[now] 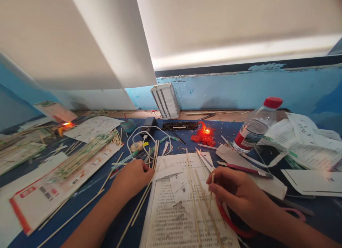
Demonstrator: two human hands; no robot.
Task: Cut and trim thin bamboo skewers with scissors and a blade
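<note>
My left hand [135,178] rests on the table with its fingers curled, their tips against several thin wooden sticks [141,201] beside a printed booklet [165,216]. What lies between those fingertips is hidden. Over the booklet's right edge, my right hand [235,191] pinches a short wooden stick [212,192] between thumb and fingers, held nearly upright. Longer loose sticks [193,201] lie across the page. Scissors [205,160] with red handles are partly under my right hand, blades pointing away. A dark red pen-like tool [240,167] lies just beyond that hand.
A red candle [204,135] burns behind the booklet; another flame [68,124] glows far left. A water bottle [252,128] stands at the right. A white cable [130,137], dark sticks [181,126], a box [166,101] and bundled sticks [85,155] surround the work area.
</note>
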